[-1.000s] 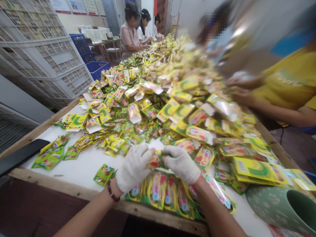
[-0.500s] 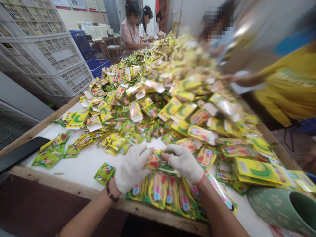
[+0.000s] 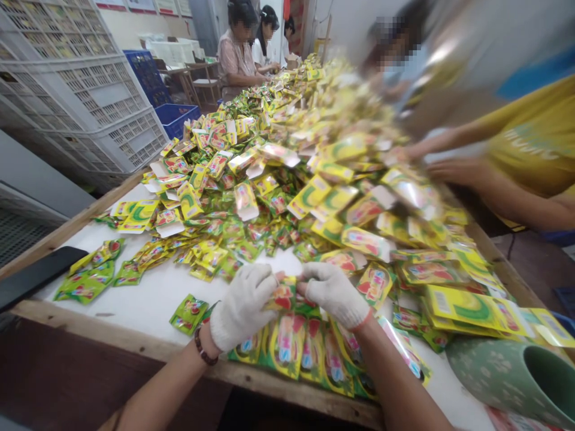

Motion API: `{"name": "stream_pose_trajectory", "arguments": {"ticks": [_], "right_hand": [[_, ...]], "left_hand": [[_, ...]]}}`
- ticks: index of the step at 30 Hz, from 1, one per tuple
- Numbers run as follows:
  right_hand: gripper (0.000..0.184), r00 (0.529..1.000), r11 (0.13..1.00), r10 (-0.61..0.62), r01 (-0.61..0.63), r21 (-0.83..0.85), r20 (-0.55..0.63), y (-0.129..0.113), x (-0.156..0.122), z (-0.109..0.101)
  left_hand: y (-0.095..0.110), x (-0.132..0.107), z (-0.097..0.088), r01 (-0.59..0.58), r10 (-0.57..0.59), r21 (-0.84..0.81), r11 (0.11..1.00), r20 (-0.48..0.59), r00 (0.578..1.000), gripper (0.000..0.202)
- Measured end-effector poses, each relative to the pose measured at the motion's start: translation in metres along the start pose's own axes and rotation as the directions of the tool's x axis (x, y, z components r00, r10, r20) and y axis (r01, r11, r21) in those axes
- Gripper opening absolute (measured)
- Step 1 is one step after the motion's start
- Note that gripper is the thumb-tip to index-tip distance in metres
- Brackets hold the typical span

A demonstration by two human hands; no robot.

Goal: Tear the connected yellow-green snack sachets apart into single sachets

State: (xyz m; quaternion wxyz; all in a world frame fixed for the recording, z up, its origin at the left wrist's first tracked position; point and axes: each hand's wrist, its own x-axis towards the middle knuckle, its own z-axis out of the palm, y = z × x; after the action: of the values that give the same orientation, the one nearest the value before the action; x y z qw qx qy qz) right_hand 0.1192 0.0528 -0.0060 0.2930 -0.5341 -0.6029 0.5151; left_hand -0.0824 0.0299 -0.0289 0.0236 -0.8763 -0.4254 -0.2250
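White knit gloves cover both my hands, with the fingertips bare. My left hand (image 3: 247, 305) is closed on the left side of a small yellow-green packet (image 3: 285, 294) with a red fruit print. At its right edge are the pinched fingers of my right hand (image 3: 335, 293). Below my hands, a row of flat yellow and green packets (image 3: 309, 350) lies overlapping along the table's front edge. Just left of my left hand is a loose green packet (image 3: 188, 313). A large heap of small packets and yellow cartons (image 3: 269, 197) rises beyond my hands.
A green flowered cup (image 3: 489, 374) lies on its side at the right front. Stacked yellow cartons (image 3: 471, 311) sit behind it. A dark flat object (image 3: 40, 278) rests at the left edge. White crates (image 3: 103, 90) stand left; a co-worker in yellow (image 3: 534, 143) reaches in from the right.
The packet between my hands has turned a little and shows more of its face. The co-worker in yellow has leaned in, and both their hands now show at the heap.
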Motion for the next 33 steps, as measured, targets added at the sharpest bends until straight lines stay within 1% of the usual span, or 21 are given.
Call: {"name": "stream_pose_trajectory", "arguments": {"ticks": [2, 5, 7, 11, 13, 15, 19, 22, 24, 27, 29, 30, 31, 32, 33], "right_hand": [[0.009, 0.999, 0.999, -0.011, 0.012, 0.029, -0.039, 0.000, 0.000, 0.002], [0.022, 0.995, 0.991, -0.010, 0.023, 0.130, -0.098, -0.004, -0.002, 0.000], [0.024, 0.989, 0.990, -0.027, 0.046, 0.131, -0.143, -0.006, -0.003, -0.001], [0.021, 0.981, 0.997, -0.051, 0.062, 0.052, -0.186, -0.007, -0.004, 0.001], [0.018, 0.981, 0.997, -0.040, 0.051, 0.053, -0.188, -0.008, -0.005, 0.004], [0.019, 0.986, 0.997, -0.018, 0.030, 0.073, -0.165, -0.010, -0.006, 0.007], [0.016, 0.995, 0.992, 0.039, -0.028, 0.125, -0.088, -0.011, -0.004, 0.013], [0.021, 0.997, 0.990, 0.056, -0.050, 0.130, -0.045, -0.010, -0.003, 0.014], [0.026, 0.993, 0.985, 0.102, -0.108, 0.131, 0.052, -0.010, -0.004, 0.010], [0.044, 0.954, 0.961, 0.156, -0.206, 0.183, 0.258, -0.012, -0.009, -0.001], [0.055, 0.909, 0.941, 0.153, -0.254, 0.225, 0.388, -0.012, -0.012, -0.004], [0.057, 0.884, 0.930, 0.135, -0.269, 0.250, 0.448, -0.012, -0.012, -0.003], [0.058, 0.861, 0.919, 0.110, -0.279, 0.279, 0.497, -0.011, -0.013, -0.001], [0.058, 0.847, 0.909, 0.087, -0.283, 0.306, 0.524, -0.010, -0.012, 0.002], [0.057, 0.849, 0.904, 0.074, -0.279, 0.325, 0.523, -0.008, -0.011, 0.006]], "left_hand": [[0.001, 0.003, -0.001, 0.046, -0.046, 0.005, 0.999, -0.002, 0.999, 0.054], [0.001, 0.006, -0.004, 0.167, -0.167, 0.013, 0.986, -0.010, 0.986, 0.053], [0.000, 0.007, -0.005, 0.209, -0.209, 0.030, 0.978, -0.011, 0.978, 0.052], [0.000, 0.003, -0.004, 0.203, -0.201, 0.075, 0.976, -0.036, 0.979, 0.057], [0.001, 0.000, -0.003, 0.190, -0.186, 0.079, 0.979, -0.053, 0.981, 0.058], [0.001, -0.003, -0.002, 0.166, -0.163, 0.058, 0.984, -0.065, 0.985, 0.059], [0.003, -0.007, 0.000, 0.146, -0.143, 0.020, 0.989, -0.099, 0.985, 0.061], [0.005, -0.005, 0.002, 0.157, -0.152, 0.032, 0.987, -0.130, 0.980, 0.059], [0.006, -0.003, 0.003, 0.146, -0.139, 0.048, 0.988, -0.124, 0.982, 0.056], [0.006, -0.001, 0.002, 0.126, -0.119, 0.072, 0.989, -0.093, 0.989, 0.054], [0.006, -0.001, 0.002, 0.120, -0.113, 0.069, 0.990, -0.094, 0.989, 0.052], [0.006, -0.002, 0.002, 0.117, -0.111, 0.064, 0.991, -0.102, 0.989, 0.050], [0.007, -0.002, 0.003, 0.117, -0.111, 0.055, 0.992, -0.110, 0.988, 0.048], [0.007, -0.002, 0.002, 0.120, -0.115, 0.040, 0.992, -0.119, 0.986, 0.045], [0.008, -0.002, 0.002, 0.129, -0.126, 0.014, 0.992, -0.124, 0.984, 0.044]]}}
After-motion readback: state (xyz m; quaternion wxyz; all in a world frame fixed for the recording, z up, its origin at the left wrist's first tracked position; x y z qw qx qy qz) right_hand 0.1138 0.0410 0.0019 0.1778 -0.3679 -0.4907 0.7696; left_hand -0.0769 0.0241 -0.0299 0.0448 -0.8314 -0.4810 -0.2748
